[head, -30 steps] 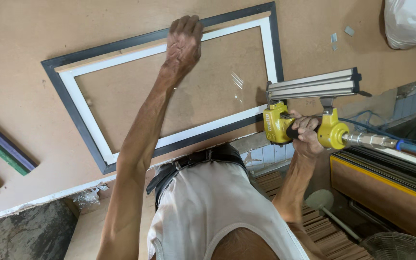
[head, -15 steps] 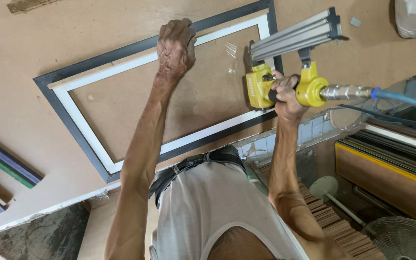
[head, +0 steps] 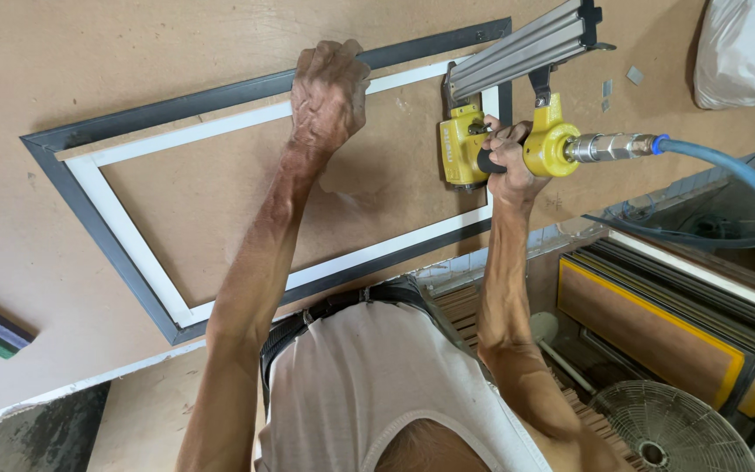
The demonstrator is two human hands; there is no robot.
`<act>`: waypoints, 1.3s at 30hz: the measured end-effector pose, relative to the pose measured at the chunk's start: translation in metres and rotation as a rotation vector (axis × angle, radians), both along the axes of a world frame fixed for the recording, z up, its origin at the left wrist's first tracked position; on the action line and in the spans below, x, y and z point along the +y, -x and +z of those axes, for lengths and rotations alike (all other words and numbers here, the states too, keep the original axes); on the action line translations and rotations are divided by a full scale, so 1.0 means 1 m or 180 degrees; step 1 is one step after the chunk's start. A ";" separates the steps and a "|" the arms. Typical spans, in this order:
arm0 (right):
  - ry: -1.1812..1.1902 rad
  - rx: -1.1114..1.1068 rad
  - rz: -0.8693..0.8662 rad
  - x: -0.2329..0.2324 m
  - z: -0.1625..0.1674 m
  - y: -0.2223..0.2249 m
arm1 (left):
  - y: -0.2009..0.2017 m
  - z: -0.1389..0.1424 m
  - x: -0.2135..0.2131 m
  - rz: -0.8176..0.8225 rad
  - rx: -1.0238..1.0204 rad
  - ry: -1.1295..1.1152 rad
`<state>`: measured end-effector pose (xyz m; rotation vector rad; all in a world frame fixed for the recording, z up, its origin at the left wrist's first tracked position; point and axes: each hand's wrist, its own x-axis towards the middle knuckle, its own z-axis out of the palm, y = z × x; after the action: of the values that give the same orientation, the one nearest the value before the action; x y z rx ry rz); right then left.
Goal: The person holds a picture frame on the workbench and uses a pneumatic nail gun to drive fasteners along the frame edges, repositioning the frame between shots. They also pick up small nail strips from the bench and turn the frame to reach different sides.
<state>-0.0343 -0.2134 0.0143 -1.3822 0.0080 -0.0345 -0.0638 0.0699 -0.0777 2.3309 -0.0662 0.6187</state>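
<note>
A: From the head camera, what is the left hand [head: 329,92] doing?

B: Its grip is clenched and pressing on the far rail of the dark picture frame [head: 124,253] with the white inner strip, which lies flat on the brown counter [head: 63,70].

A: And the right hand [head: 507,162]?

B: Its grip is clamped on the handle of a yellow nail gun [head: 500,114]. The gun's nose touches the frame's corner, just beside that grip. A blue air hose [head: 744,183] runs away from the gun, beyond the hand.
</note>
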 end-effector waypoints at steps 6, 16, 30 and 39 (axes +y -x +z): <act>-0.0043 0.0065 -0.0092 -0.002 -0.003 -0.005 | -0.001 -0.003 -0.001 0.0004 0.0094 -0.0186; -0.0120 0.0041 -0.0093 -0.009 -0.011 -0.001 | 0.002 -0.001 -0.002 -0.0032 0.0139 -0.0110; -0.0078 0.0109 0.0839 0.052 -0.006 0.054 | 0.012 0.017 0.012 0.0010 0.0091 -0.0563; 0.0101 0.0137 0.0626 0.108 0.001 0.073 | 0.056 0.000 0.070 0.0059 0.0145 -0.0535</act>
<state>-0.1076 -0.1051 0.0156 -1.4096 -0.0927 0.1600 -0.1203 0.1394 -0.0780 2.5095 -0.0783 0.5889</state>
